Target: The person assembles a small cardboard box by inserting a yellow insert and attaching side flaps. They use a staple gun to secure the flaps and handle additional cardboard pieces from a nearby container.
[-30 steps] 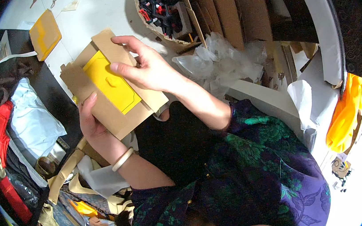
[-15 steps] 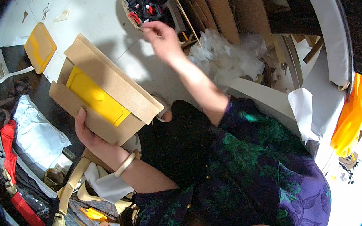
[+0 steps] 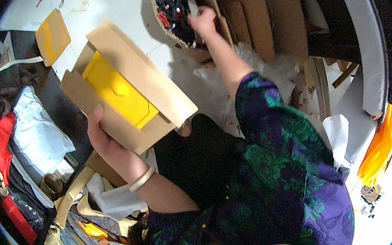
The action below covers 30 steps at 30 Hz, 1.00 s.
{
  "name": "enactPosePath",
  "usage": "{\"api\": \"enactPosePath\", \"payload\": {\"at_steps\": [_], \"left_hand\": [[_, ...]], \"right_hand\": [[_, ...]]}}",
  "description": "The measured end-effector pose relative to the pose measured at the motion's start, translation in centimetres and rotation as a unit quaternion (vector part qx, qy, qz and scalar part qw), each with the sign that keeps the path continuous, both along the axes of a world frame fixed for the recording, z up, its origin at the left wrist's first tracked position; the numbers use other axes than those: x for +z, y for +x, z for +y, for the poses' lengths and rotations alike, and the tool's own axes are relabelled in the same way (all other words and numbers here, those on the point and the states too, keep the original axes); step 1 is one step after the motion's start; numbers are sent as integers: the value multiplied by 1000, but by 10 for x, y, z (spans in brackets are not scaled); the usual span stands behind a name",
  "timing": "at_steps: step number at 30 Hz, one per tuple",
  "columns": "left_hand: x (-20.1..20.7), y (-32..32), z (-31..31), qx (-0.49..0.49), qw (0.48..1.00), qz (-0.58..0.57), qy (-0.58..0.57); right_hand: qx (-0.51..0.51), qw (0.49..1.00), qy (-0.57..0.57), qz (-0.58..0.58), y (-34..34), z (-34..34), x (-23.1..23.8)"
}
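White floor [image 3: 117, 3] beyond cardboard [image 3: 144, 72] in left hand [image 3: 107, 138]

The panel [image 3: 120, 90] lies on the cardboard piece [image 3: 92, 105] in the left hand [image 3: 108, 139]; a packet [image 3: 40, 133] lies farther left. Ahead and right, the right hand [image 3: 204, 22] is in or just over the bin [image 3: 211, 0], hard to tell which; cardboard sheets [image 3: 256, 18] stand right of it.

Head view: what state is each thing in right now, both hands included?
Left hand, gripping the brown cardboard piece by its edge
Right hand, at the bin; whether it holds anything cannot be told
Brown cardboard piece, held up
Yellow panel, partly covered by the cardboard
Bin, open-topped, filled with black and red items
Pale package, lying wrinkled
Bracelet, worn on the left wrist
Clear plastic, crumpled
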<state>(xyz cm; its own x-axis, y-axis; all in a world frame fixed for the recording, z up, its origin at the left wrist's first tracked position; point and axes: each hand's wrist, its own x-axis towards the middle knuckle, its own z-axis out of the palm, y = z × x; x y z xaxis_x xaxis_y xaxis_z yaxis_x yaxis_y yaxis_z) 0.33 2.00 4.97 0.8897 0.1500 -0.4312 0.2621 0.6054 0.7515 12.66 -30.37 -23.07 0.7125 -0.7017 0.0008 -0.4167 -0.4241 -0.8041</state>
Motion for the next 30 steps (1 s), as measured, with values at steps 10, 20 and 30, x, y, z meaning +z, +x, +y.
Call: {"api": "enactPosePath", "payload": {"at_steps": [10,20,30], "left_hand": [[5,-10,-1,13,997,-58,38],[-28,-15,2,-86,926,-205,304],[-18,-8,24,-61,977,-112,171]], "right_hand": [[150,830,531,-87,106,-22,84],[359,764,-170,508,-12,9,5],[362,671,-317,565,-8,18,-61]]}}
